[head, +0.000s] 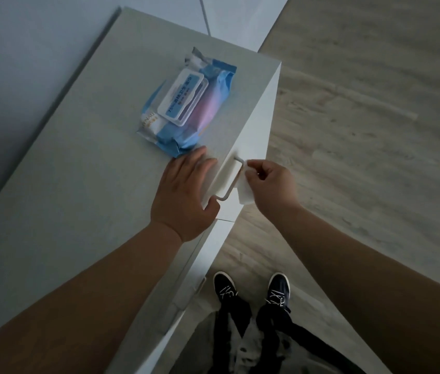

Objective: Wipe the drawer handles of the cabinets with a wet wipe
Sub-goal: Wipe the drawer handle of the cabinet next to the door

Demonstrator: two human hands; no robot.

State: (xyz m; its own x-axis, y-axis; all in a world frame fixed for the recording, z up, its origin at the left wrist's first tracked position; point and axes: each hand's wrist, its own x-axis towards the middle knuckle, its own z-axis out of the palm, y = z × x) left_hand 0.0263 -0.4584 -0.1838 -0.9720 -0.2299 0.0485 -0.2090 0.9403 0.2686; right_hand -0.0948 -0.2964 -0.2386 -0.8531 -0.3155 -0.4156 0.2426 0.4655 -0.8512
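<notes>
Seen from above, a person stands at a pale cabinet (65,184) and works on its top drawer handle (233,183), the white bar on the front face. Up and to the left of the handle, a blue-and-pink pack of wipes (189,103) lies on the cabinet top, its flap lid apparently closed. Just left of the handle, the left hand (183,190) lies flat on the top with its fingers straight and holding nothing. Its fingertips are near the pack's corner, and its thumb drops over the front edge close to the handle's lower post. Against the handle's right side, the wet wipe (246,193) hangs as a folded white sheet, touching the bar. Right of the handle, the right hand (273,182) pinches the wipe between thumb and curled fingers near the bar's upper end. Further right lies wood-grain floor (362,130). Below the handle, dark shoes (224,287) face the cabinet. The step in hand appears to be a pass along this handle. To do it well, the wipe would likely need wrapping round the bar rather than brushing one side. It would then be drawn from the upper post down to the lower one, covering both posts and the hidden back of the bar. The flat left hand looks well placed to brace the drawer shut.
</notes>
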